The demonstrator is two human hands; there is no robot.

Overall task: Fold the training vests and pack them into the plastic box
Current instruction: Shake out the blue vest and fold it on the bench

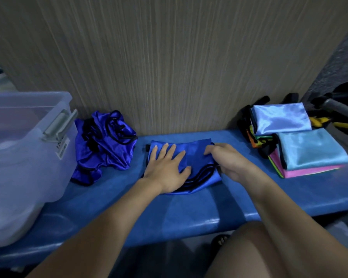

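Blue training vest, part-folded on worktop: left hand spread flat pinning the fold, right hand pinching its right edge to square it; plastic box well left, folded stack right.

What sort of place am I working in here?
Probably a sports changing or kit room, though that's a guess. A padded blue bench stands against a wood-grain wall panel, with folded training vests stacked on it and a clear plastic box for packing.
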